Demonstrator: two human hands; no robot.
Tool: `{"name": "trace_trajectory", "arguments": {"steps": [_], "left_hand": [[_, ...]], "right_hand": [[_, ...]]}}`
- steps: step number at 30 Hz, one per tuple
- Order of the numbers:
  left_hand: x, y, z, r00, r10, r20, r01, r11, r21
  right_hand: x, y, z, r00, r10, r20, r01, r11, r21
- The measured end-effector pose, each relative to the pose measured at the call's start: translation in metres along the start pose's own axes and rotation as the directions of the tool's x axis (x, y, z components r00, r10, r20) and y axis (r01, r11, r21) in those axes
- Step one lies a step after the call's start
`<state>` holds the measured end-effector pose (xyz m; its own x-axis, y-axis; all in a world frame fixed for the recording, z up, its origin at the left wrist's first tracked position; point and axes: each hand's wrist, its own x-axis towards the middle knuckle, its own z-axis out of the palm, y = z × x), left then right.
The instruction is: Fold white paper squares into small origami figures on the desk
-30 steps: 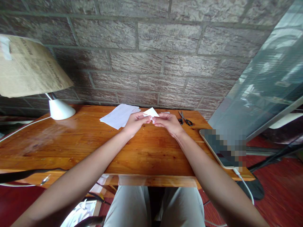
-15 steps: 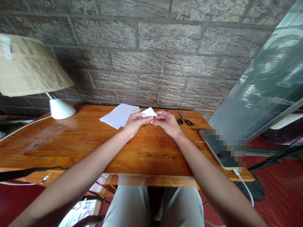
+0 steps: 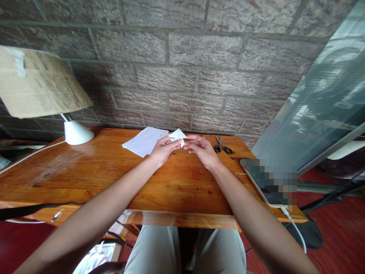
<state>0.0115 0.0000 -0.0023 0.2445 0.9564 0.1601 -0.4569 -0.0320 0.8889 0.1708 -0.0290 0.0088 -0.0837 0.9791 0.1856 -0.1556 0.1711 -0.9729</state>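
A small folded piece of white paper (image 3: 177, 135) is held above the far middle of the wooden table (image 3: 114, 179). My left hand (image 3: 163, 150) pinches its left side with thumb and fingers closed. My right hand (image 3: 202, 149) pinches its right side, fingers curled together. The two hands meet fingertip to fingertip at the paper. Behind my left hand lies a stack of white paper sheets (image 3: 143, 140) flat on the table.
Black-handled scissors (image 3: 222, 146) lie right of my right hand. A tablet (image 3: 268, 182) with a white cable lies at the right edge. A white lamp base (image 3: 76, 133) with a paper shade (image 3: 40, 87) stands far left. A brick wall backs the table.
The folded paper has been drawn in between the fingertips and shows less. Both hands stay close together at the same spot. The view shifted slightly.
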Motion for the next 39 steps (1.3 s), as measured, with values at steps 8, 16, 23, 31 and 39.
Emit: {"name": "trace_trajectory", "arguments": {"steps": [8,16,23,31,39], "left_hand": [[0.002,-0.003,-0.003,1.0,-0.009,0.015,0.008,0.998,0.055],[-0.002,0.003,-0.003,0.986,-0.082,0.144,0.061,0.988,0.143],[0.0,0.002,-0.012,0.97,-0.143,0.198,0.085,0.957,0.277],[0.002,0.003,-0.012,0.968,-0.192,0.165,0.16,0.969,0.19],[0.002,0.007,-0.012,0.98,-0.195,0.049,0.193,0.98,0.043]], "right_hand": [[0.003,0.009,-0.001,0.99,-0.138,0.031,0.141,0.984,-0.111],[0.008,0.006,-0.013,0.961,-0.271,-0.057,0.24,0.917,-0.317],[0.006,-0.001,-0.018,0.959,-0.243,0.145,0.281,0.876,-0.392],[0.001,-0.005,-0.015,0.933,-0.272,0.235,0.34,0.88,-0.332],[-0.001,-0.003,-0.016,0.913,-0.264,0.31,0.386,0.802,-0.455]]}}
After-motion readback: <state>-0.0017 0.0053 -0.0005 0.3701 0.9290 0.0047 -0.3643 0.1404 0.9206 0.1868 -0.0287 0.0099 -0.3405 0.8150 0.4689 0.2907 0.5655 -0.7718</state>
